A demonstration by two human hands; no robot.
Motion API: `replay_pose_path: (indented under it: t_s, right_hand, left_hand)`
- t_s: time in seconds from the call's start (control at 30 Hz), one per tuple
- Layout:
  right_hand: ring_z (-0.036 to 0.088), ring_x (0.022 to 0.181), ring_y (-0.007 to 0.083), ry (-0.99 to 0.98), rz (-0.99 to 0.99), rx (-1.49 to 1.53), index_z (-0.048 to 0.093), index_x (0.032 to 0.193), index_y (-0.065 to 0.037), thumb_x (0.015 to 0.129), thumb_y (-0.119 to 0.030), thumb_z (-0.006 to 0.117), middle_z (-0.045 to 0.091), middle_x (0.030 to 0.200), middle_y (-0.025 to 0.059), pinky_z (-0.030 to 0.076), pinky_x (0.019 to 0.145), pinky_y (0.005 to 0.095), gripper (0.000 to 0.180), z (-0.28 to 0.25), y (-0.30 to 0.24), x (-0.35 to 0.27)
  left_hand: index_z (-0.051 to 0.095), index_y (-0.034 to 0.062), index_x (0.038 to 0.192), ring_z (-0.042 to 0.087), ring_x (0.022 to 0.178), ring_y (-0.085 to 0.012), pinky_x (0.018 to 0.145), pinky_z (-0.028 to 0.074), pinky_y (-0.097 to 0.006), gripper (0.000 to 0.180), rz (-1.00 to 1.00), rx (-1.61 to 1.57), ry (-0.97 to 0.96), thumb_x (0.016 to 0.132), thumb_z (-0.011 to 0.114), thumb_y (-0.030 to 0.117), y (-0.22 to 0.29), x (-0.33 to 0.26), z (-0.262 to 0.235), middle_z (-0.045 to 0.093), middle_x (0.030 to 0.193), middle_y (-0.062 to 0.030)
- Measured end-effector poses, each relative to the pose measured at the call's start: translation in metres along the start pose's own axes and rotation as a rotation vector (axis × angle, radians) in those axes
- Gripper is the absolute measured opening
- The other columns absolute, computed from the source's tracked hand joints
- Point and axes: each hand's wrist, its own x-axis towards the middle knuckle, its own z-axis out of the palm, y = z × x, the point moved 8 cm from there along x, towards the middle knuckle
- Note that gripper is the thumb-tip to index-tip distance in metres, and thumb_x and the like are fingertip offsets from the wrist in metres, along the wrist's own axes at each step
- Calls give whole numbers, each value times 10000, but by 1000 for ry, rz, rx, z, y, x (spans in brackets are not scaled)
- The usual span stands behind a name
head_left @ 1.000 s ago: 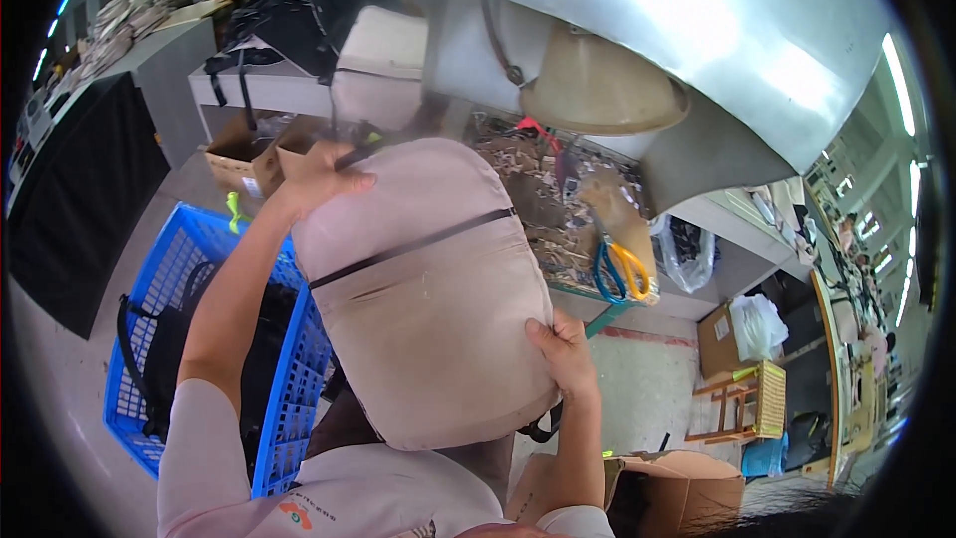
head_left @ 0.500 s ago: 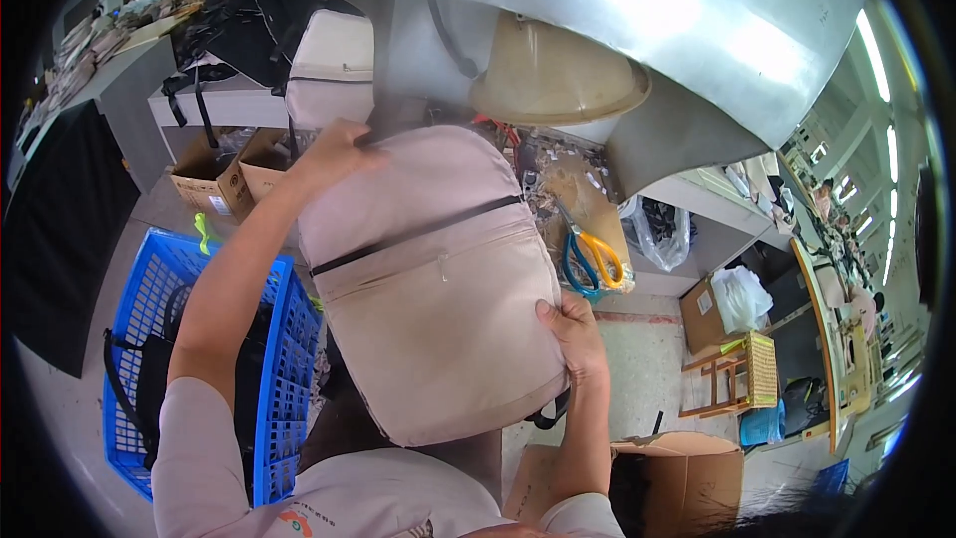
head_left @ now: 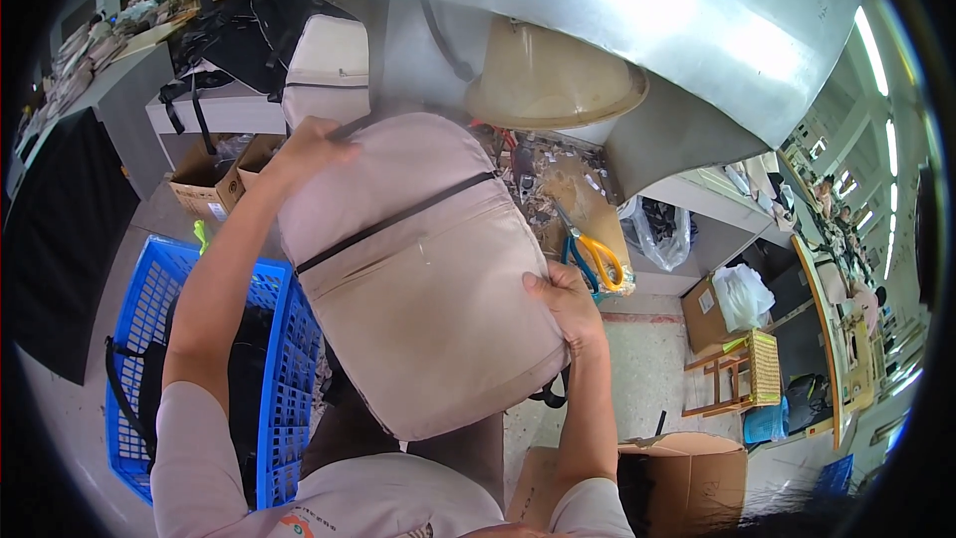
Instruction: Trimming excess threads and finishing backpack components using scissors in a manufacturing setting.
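Note:
A pale pinkish-beige backpack [head_left: 428, 319] with a black zipper band across its upper part is held up before me, tilted to the left. My left hand [head_left: 317, 147] is closed on its upper left edge, near a dark strip that may be a strap. At the lower right edge my right hand [head_left: 566, 301] grips the bag, thumb on the front face and fingers hidden behind. Orange-and-teal-handled scissors [head_left: 596, 261] lie on the littered bench just beyond my right hand.
A metal hood [head_left: 597, 30] with a beige cone-shaped cover [head_left: 553, 80] overhangs the bench. The blue plastic basket [head_left: 274, 399] at my left contains black items. Another pale backpack [head_left: 329, 60] stands at the back left. An open cardboard box [head_left: 697, 483] sits at lower right, with a wooden stool [head_left: 737, 374] beyond.
The backpack has shifted a little left and tilted further. Both hands have moved left with it and keep their hold.

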Motion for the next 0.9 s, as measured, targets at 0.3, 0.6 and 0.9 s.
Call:
replay_pose_path:
  t_s: [0.3, 0.6, 0.9]
  right_hand:
    - [529, 643, 54, 40, -53, -1, 593, 916, 18, 795, -99, 549, 600, 765, 9, 432, 599, 198, 175, 2, -11, -7]
    - [547, 572, 215, -425, -421, -633, 577, 861, 3, 754, -140, 591, 571, 658, 123, 436, 553, 286, 179, 96, -67, -23]
    - [539, 679, 275, -63, -1305, -573, 553, 735, -36, 654, -114, 582, 530, 716, 122, 450, 605, 362, 116, 232, -121, -19]
  left_hand:
    - [609, 46, 714, 434, 593, -41, 558, 367, -192, 129, -26, -38, -2, 682, 694, 138, 14, -8, 3, 528, 624, 49]
    - [314, 50, 1246, 520, 966, -296, 978, 239, -414, 798, 681, 701, -21, 559, 693, 192, 130, -148, 50, 478, 1143, -133]
    - [592, -26, 847, 533, 559, -102, 512, 404, -262, 341, -299, 571, -387, 577, 713, 145, 8, -204, -56, 577, 682, -61]
